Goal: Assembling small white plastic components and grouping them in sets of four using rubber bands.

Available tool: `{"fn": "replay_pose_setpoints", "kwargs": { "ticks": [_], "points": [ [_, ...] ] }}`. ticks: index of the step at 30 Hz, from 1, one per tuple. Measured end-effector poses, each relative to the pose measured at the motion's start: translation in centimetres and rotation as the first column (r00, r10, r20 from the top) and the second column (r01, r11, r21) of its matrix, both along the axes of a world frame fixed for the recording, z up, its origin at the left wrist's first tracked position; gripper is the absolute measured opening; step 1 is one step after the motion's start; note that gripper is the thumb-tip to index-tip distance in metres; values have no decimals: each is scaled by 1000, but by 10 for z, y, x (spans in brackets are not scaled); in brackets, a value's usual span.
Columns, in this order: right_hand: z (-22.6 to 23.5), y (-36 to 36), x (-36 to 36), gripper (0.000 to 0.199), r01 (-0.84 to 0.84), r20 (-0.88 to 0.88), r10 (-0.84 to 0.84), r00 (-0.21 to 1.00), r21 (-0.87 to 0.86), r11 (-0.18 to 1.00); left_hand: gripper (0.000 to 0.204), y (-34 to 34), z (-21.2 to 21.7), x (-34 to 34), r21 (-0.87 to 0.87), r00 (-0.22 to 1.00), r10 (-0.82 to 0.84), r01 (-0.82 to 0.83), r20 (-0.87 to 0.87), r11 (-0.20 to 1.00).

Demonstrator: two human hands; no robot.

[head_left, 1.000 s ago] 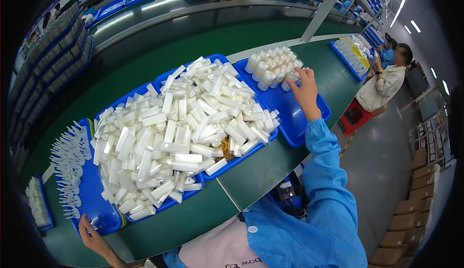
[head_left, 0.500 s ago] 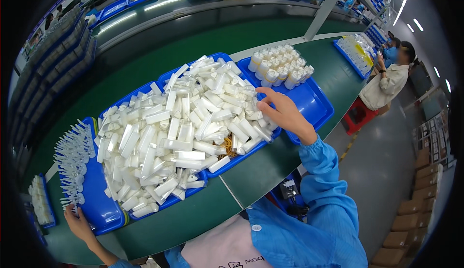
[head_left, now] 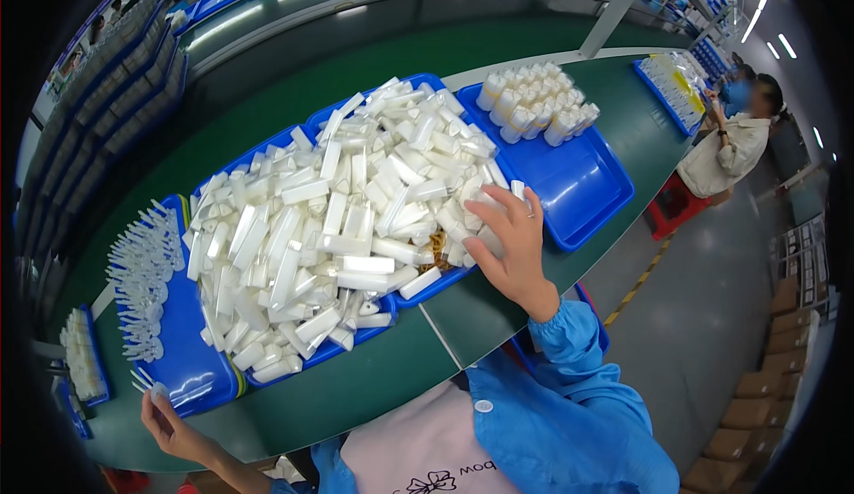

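Over the blue tray at the left, my left hand pinches a small translucent plastic piece with thin prongs. Many similar pronged pieces stand in rows along that tray's far left side. My right hand reaches onto the right edge of a large heap of white, wedge-ended plastic tubes in clear film. Its fingers are spread, the tips touching the heap. One white tube end shows between two fingers; whether they grip it cannot be made out.
Brown rubber bands lie among the tubes. Banded bundles of white tubes stand in a blue tray at the right. Stacked trays rise at the far left. A seated person works farther right, near a metal post.
My left hand has lifted off the row of pronged pieces with one in its fingers. My right hand has drawn nearer along the heap's edge, fingers spread wider. The view has shifted slightly.
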State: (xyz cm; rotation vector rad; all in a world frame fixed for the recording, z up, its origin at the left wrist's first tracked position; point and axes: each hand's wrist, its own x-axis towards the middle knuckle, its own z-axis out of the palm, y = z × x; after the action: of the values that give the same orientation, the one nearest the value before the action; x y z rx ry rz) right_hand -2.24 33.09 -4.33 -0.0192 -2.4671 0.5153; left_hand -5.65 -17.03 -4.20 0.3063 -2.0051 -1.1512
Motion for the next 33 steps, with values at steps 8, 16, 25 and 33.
{"fn": "replay_pose_setpoints", "kwargs": {
  "ticks": [8, 16, 25, 33],
  "points": [
    [-25, -34, 31, 26, -211, -53, 210, 976, -13, 977, 29, 21, 13, 8, -6, 994, 57, -58, -95, 998],
    [-29, -53, 44, 16, -541, 117, 536, 836, 11, 841, 26, 26, 15, 7, 43, 987, 35, -28, -160, 999],
    [-30, -63, 36, 19, -667, 27, 690, 723, -231, 708, 31, 27, 19, 9, 191, 993, -51, 70, -102, 979],
    [2, -84, 39, 47, -567, 91, 657, 749, -425, 705, 35, 18, 10, 14, 347, 956, -245, 287, -160, 893]
  ]
}}
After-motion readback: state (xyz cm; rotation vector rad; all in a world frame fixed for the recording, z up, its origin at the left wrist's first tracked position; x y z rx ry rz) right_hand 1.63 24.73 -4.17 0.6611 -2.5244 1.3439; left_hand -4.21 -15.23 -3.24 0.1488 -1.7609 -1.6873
